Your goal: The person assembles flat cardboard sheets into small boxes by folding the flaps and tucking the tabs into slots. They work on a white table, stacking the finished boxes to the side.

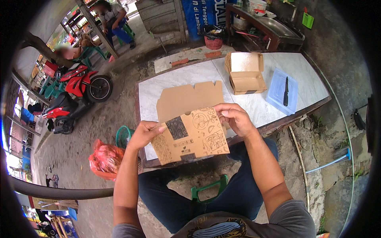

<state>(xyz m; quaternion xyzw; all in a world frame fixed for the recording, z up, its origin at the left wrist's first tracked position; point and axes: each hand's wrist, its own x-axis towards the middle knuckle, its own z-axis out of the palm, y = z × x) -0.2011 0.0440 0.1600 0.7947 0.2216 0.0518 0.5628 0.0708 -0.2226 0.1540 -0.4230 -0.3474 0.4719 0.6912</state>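
Observation:
A flat brown cardboard food-box blank (206, 144), printed with dark food drawings and a black square, is held up at the near edge of the table. My left hand (147, 133) pinches its left edge, thumb on top. At the upper right corner, my right hand (235, 119) grips it between thumb and fingers. Behind it a plain brown cardboard panel (190, 99) with notched edges lies over the tabletop; I cannot tell whether the two are joined. Farther right on the table stand nested open cardboard boxes (248, 83), apart from both hands.
On the marble-patterned table (313, 75), a black knife (285, 93) rests on a translucent blue plastic container (276, 89). A red plastic bag (106, 158) and a green basket (124, 136) are left of the table. Beyond stand a red motorbike (75, 89) and a seated person (113, 20).

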